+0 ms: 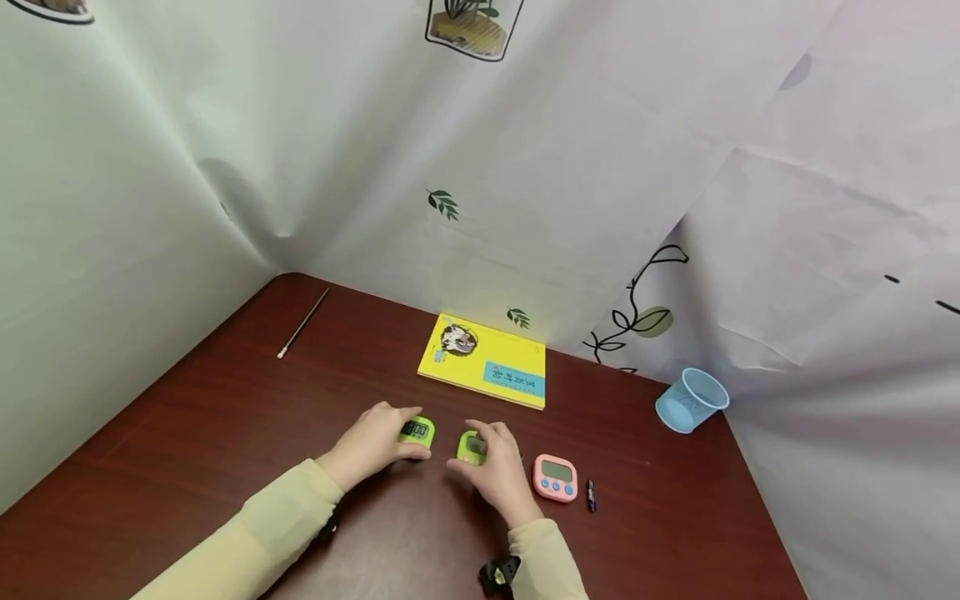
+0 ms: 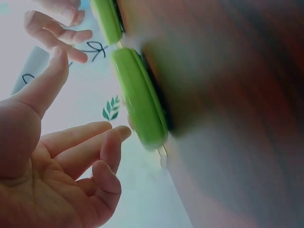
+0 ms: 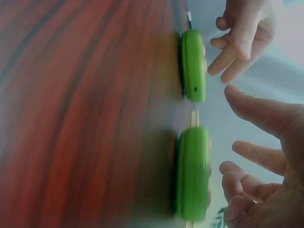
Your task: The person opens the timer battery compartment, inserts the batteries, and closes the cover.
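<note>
Two green timers lie side by side on the dark red table (image 1: 225,433). My left hand (image 1: 401,433) is at the left green timer (image 1: 417,431), with its fingers spread and loosely curved just beside the timer's edge (image 2: 140,99). My right hand (image 1: 468,450) hovers over the right green timer (image 1: 472,448). Its fingers are straight and a little apart from that timer (image 3: 192,173). Neither hand grips anything. The left wrist view shows my left hand (image 2: 90,92) with an empty palm. In the right wrist view my right hand (image 3: 235,118) is likewise empty.
A pink timer (image 1: 555,477) and a small dark pen-like thing (image 1: 591,495) lie right of my right hand. A yellow book (image 1: 483,360) lies behind the timers, a blue mesh cup (image 1: 690,400) lies tipped at the right edge, and a thin stick (image 1: 302,323) lies back left. White curtains wall in the table.
</note>
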`<state>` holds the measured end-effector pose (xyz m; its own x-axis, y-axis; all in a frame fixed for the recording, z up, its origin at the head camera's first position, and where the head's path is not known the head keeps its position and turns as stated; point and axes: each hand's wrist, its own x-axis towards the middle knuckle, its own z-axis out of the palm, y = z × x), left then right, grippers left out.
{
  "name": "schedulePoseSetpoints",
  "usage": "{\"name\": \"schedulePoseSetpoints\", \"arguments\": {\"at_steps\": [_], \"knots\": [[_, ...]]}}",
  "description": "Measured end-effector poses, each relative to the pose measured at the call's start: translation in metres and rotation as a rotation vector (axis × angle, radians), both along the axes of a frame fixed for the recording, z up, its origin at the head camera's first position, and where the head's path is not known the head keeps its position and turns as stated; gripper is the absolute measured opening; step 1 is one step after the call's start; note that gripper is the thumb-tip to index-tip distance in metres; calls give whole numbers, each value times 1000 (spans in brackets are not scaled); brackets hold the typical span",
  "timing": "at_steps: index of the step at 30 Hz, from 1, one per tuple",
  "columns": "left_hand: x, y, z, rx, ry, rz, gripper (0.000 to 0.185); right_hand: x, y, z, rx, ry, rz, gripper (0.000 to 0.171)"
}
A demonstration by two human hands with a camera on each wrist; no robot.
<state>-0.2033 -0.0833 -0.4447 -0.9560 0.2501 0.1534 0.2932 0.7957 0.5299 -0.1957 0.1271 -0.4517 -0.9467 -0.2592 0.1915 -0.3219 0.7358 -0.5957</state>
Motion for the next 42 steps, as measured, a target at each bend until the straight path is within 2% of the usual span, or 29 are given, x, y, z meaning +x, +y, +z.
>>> {"name": "schedulePoseSetpoints", "arguments": {"at_steps": [6,12,18,27,34,37,42], "knots": [[2,13,-1,2,11,-37,68,2,16,-3,9,-1,-41,59],[3,27,1,2,12,-66,67,3,34,-4,13,-44,-56,64],[2,39,0,48,-42,-119,67,4,44,-6,47,-82,-35,68],[-7,62,1,33,-94,-117,71,2,52,-6,73,-73,-35,66],[-7,77,2,-44,-145,-97,89,-1,50,-3,21,-115,-32,66],[-6,79,3,-62,-149,-77,93,-2,47,-1,6,-149,-23,67],[-7,82,4,-83,-128,-89,88,-3,44,1,31,-176,-26,68]]}}
